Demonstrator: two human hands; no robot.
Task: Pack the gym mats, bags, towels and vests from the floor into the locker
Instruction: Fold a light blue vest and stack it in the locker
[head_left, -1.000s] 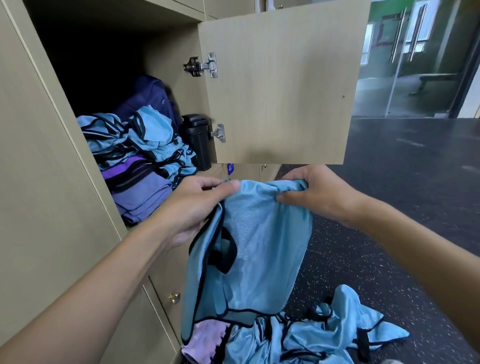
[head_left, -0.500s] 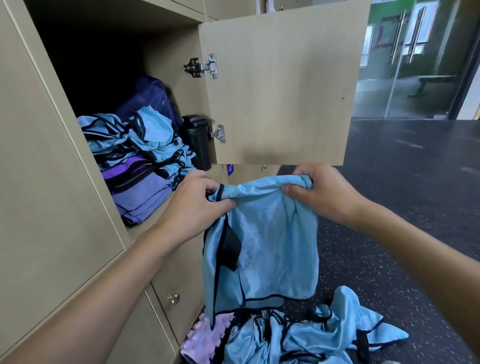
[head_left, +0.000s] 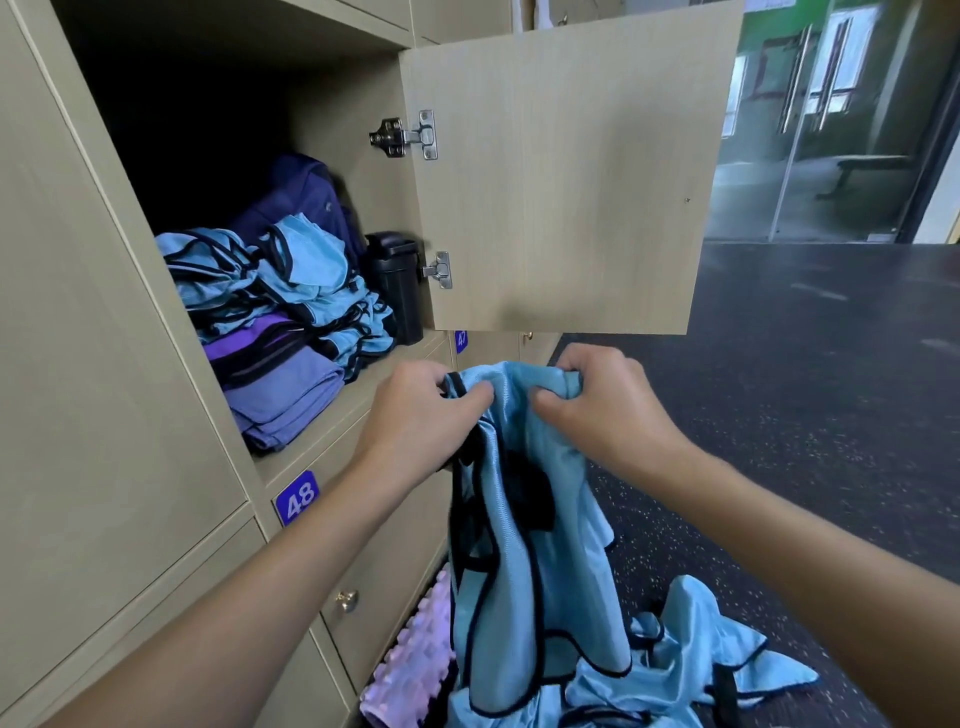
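Item 1: blue vest w/ black trim (head_left: 535, 571), bunched at its top edge in my L hand (head_left: 421, 410) and R hand (head_left: 597, 410), both w/ fingers curled into the cloth and close together; it hangs just below the open door (head_left: 561, 171), in front of the lower lockers. In the open locker (head_left: 322, 436): stacked vests (head_left: 291, 280) on folded purple towels (head_left: 280, 395), navy bag (head_left: 306, 192) behind, black container (head_left: 397, 280) at R by the hinge. On the floor (head_left: 779, 415): loose vests (head_left: 691, 660), plus pink ridged mat (head_left: 410, 670) against the locker base.
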